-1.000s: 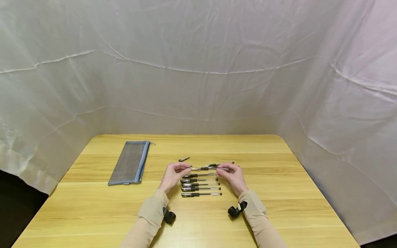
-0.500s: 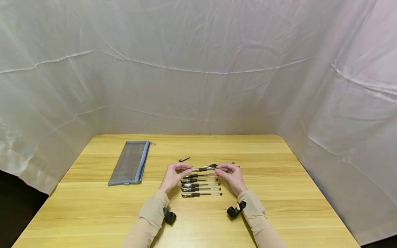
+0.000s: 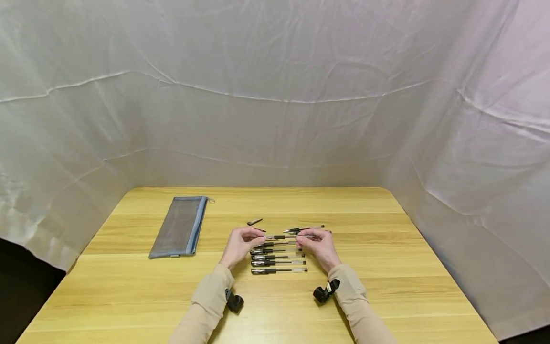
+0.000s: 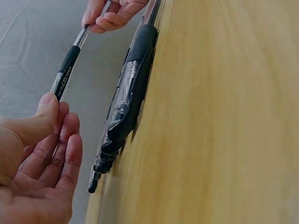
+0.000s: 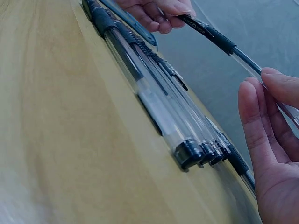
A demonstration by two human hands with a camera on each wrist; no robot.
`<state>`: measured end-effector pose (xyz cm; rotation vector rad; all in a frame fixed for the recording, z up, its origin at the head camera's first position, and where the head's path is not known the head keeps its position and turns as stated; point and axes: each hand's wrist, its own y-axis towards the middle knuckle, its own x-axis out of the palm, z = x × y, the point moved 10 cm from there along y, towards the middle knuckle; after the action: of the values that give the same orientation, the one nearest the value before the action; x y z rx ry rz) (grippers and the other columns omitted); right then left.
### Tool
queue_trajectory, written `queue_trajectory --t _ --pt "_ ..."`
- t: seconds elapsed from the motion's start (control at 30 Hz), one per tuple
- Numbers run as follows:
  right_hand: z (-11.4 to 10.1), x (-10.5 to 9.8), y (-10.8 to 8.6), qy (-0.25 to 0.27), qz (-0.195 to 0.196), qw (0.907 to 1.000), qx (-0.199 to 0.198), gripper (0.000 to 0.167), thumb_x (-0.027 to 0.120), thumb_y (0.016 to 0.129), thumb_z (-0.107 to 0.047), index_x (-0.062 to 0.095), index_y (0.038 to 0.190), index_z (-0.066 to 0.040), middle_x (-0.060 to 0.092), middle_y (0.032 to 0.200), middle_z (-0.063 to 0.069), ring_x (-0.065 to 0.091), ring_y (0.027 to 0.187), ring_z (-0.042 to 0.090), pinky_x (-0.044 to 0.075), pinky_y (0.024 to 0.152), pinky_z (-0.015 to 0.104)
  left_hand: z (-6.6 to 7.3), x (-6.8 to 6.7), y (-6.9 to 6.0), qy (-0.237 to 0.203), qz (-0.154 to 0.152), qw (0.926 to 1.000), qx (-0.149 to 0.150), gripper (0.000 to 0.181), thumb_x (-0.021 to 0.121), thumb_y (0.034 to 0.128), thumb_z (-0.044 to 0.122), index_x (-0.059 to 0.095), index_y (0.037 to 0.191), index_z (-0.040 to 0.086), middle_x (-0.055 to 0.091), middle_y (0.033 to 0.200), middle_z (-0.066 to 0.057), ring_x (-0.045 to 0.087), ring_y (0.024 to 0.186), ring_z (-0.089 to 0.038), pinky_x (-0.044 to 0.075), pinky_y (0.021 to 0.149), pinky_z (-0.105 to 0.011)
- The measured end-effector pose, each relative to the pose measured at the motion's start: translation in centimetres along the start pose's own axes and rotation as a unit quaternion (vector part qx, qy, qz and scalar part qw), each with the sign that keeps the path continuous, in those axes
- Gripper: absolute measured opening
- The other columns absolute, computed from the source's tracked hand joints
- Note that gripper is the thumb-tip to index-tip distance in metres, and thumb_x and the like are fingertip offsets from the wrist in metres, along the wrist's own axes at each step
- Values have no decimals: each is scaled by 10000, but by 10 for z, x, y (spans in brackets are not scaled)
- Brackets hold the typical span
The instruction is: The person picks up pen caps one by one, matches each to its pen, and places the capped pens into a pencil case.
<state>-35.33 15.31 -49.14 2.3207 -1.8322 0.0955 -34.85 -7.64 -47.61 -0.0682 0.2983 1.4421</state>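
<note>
Held pen: a slim black gel pen with a clear plastic barrel and black rubber grip (image 3: 278,237) is raised above the table, lying crosswise between two bare hands, roughly in line with the pens below it.
Left hand: the person's left hand (image 3: 237,246) pinches the end beyond the grip between thumb and fingers; its lower fingers curve loosely under, touching nothing in the left wrist view.
Right hand: the person's right hand (image 3: 320,248) pinches the clear barrel between thumb and forefinger, the remaining fingers bent beside it.
Pen row: several matching black-capped clear pens (image 3: 279,271) lie side by side on the person's side of the held one, caps to the left.
Far pen: a clear-barrelled pen with a bare tip pointing left (image 3: 305,228) lies just beyond the right hand.
Small piece: a short dark-and-silver piece, apparently a pen cap (image 3: 255,221), rests beyond the left hand.
Pouch: a flat grey mesh pouch with blue edging (image 3: 178,227) lies well to the left.
Wrists: black cameras (image 3: 234,302) sit at both beige sleeves (image 3: 210,291).
Surface: a pale wood-grain table (image 3: 421,286).
Backdrop: creased whitish cloth (image 3: 275,119).
</note>
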Motion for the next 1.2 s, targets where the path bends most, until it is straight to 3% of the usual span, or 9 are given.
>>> queue_trajectory --t 0.2,0.33,0.5,0.67,0.93,1.1,1.2 --pt "-2 2 0 -85 -26 9999 -88 444 756 848 2 557 1141 270 774 874 87 743 751 154 635 782 337 5 -3 -2 111 -15 9996 256 197 776 863 83 751 1023 -30 770 985 -178 674 769 -88 544 712 -190" --pt "-2 2 1 -103 32 9999 -52 431 763 845 -2 572 1124 265 772 836 55 737 730 148 637 761 330 6 -4 -4 222 28 9995 221 170 781 859 82 766 1008 3 775 975 -148 668 772 -89 545 715 -201" --pt "-1 1 2 -205 82 9997 -47 406 750 858 4 576 1115 265 766 794 14 726 703 132 635 738 313 10 -4 -5 336 103 9992 182 122 782 859 80 778 975 44 780 955 -117 688 832 -133 562 776 -244" --pt "-1 0 1 -203 104 9997 -29 405 741 854 23 562 1110 280 764 775 4 719 689 130 635 727 318 17 -4 -7 526 145 9980 326 107 783 855 75 779 956 41 781 940 -105 707 864 -169 582 830 -311" --pt "-3 -1 3 -89 90 9999 25 338 740 851 38 607 1077 251 761 787 30 708 673 128 629 690 294 24 -5 -8 702 231 9962 465 68 788 851 82 790 913 110 784 906 -61 705 835 -144 571 904 -429" --pt "-3 -2 4 -62 199 9997 119 182 753 836 44 711 990 130 761 774 56 705 647 138 628 676 297 24 -4 -7 792 237 9952 521 69 789 852 88 791 916 115 786 904 -56 707 838 -145 571 893 -414" --pt "-2 -2 4 -224 172 9995 173 227 766 836 16 698 1011 142 759 770 49 705 651 141 628 692 302 22 -4 -5 791 175 9955 493 76 786 857 94 789 932 102 787 919 -63 706 843 -144 575 857 -350"
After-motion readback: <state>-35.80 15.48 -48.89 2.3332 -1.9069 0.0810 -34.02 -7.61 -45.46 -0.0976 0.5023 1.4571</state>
